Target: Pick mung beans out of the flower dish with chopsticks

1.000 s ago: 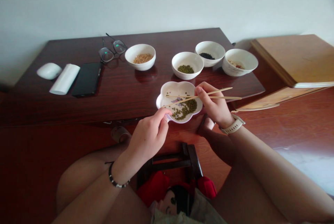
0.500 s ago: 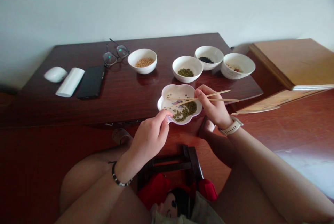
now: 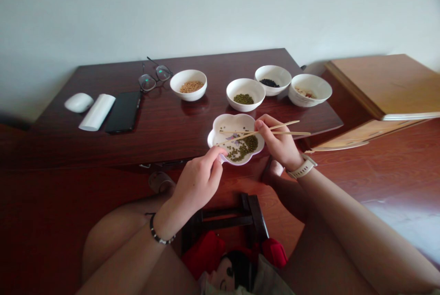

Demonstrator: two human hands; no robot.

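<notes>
My left hand (image 3: pixel 199 173) is closed on the near left rim or handle of a white flower-shaped dish (image 3: pixel 220 124) with a pale purple edge. Green mung beans (image 3: pixel 245 147) lie in the dish, mostly toward its right and near side. Between the fingers of my right hand (image 3: pixel 280 143) is a pair of wooden chopsticks (image 3: pixel 285 126). They cross each other, and their tips reach over the left part of the dish. Just behind it stands a white bowl (image 3: pixel 245 87) of mung beans.
Other white bowls hold tan beans (image 3: pixel 191 86), black beans (image 3: pixel 270 83) and pale pieces (image 3: pixel 305 93). On the left lie glasses (image 3: pixel 155 79), a black phone (image 3: pixel 123 111), a white case (image 3: pixel 97 112) and a white rounded object (image 3: pixel 79 102). A wooden cabinet (image 3: pixel 388 84) stands right.
The table and bowls sit slightly lower in the view, as the camera has shifted a little. My hands, the dish and the crossed chopsticks keep nearly the same arrangement.
</notes>
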